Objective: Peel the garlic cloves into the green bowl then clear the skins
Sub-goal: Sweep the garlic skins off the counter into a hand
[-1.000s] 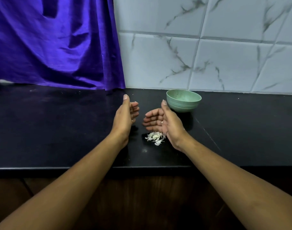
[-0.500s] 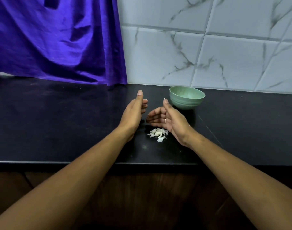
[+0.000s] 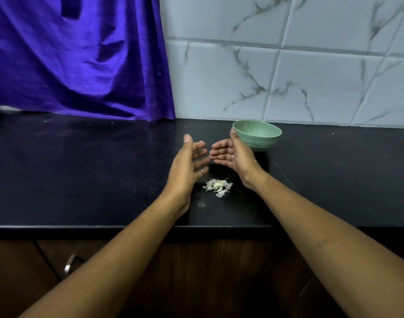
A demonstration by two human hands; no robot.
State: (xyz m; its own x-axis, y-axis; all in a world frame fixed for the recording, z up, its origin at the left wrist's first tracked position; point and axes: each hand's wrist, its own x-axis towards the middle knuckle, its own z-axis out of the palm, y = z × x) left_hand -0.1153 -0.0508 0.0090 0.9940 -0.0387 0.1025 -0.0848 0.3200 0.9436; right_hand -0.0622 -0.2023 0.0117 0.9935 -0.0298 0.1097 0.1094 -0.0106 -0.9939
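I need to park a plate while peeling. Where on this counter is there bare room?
Bare counter: left of the left hand, before the purple curtain; also right of the green bowl. Crowded: garlic skins between the wrists.

A home kitchen: a black stone desk (image 3: 81, 180) runs along a wall of white marble-veined tiles (image 3: 288, 76), with dark wooden cabinet doors (image 3: 24, 271) and a metal handle (image 3: 69, 266) beneath its near edge. A purple curtain (image 3: 77, 56) hangs at the far left.
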